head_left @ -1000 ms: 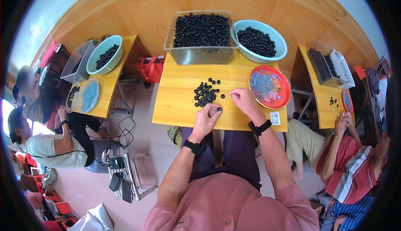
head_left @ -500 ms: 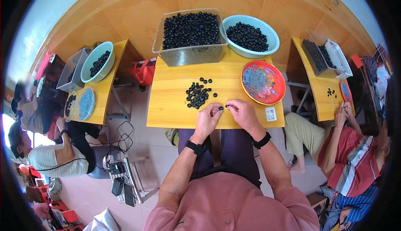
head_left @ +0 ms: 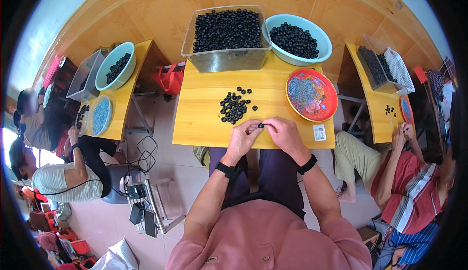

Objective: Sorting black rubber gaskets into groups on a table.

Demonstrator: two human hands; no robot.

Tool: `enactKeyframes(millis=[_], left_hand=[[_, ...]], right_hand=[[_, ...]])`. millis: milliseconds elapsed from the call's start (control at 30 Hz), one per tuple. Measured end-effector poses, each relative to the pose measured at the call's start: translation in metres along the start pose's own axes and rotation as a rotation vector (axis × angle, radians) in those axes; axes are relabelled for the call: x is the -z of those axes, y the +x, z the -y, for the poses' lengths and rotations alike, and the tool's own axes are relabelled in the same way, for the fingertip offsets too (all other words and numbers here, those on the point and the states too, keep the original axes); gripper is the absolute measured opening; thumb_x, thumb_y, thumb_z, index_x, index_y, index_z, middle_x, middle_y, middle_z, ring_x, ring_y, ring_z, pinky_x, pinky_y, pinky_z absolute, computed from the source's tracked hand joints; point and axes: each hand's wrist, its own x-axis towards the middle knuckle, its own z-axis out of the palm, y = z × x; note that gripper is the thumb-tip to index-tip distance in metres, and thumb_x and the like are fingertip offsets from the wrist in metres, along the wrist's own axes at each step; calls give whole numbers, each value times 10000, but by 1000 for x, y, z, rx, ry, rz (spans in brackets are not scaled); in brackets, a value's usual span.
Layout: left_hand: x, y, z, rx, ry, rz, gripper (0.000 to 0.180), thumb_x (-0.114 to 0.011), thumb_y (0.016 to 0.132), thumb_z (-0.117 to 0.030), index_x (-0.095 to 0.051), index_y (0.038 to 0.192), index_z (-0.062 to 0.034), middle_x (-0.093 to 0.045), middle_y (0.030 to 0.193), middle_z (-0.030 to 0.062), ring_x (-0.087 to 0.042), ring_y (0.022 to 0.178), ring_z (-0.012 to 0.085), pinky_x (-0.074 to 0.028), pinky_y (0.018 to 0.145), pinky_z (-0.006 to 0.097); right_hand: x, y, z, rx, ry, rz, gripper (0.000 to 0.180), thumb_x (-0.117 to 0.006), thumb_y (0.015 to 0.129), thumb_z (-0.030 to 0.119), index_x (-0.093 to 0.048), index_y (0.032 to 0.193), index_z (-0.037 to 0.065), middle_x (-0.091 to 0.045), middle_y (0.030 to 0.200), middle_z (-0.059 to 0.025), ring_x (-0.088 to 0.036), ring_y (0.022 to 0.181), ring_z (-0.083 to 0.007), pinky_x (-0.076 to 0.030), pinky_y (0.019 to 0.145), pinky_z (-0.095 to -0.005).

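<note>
Close to the front edge of the yellow table (head_left: pixel 195 119), my left hand (head_left: pixel 242 137) pinches a small black ring-shaped piece (head_left: pixel 261 125) between thumb and fingertips. My right hand (head_left: pixel 284 133) meets it there, its thumb and forefinger closed at the same piece. Whether the right fingers hold a separate small part is too small to tell. Just beyond my left hand lies a loose pile of similar black rings (head_left: pixel 233 107). To the right, a red flowered plate (head_left: pixel 331 105) bears many small blue-grey pieces (head_left: pixel 303 92).
A clear bin (head_left: pixel 222 64) and a pale blue basin (head_left: pixel 327 50), both full of black rings, stand at the table's back. A white label (head_left: pixel 320 132) lies near the right front corner. People (head_left: pixel 68 172) work at side tables; a metal stand (head_left: pixel 163 206) is at lower left.
My two hands, apart before with a small dark piece in each, have come together so that their fingertips meet at the black ring. The whole view has shifted slightly.
</note>
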Motion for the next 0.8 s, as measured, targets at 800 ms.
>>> enactKeyframes(millis=[800], left_hand=[[3,12,15,178,-326,121,132,-650,976,-39,-625,1065,55,-715,887,77,-680,797,110,-560,731,247]], right_hand=[[-11,5,1,-30,8,75,154,-583,887,39,-707,975,16,-696,866,-223,-684,770,-389,-546,678,-464]])
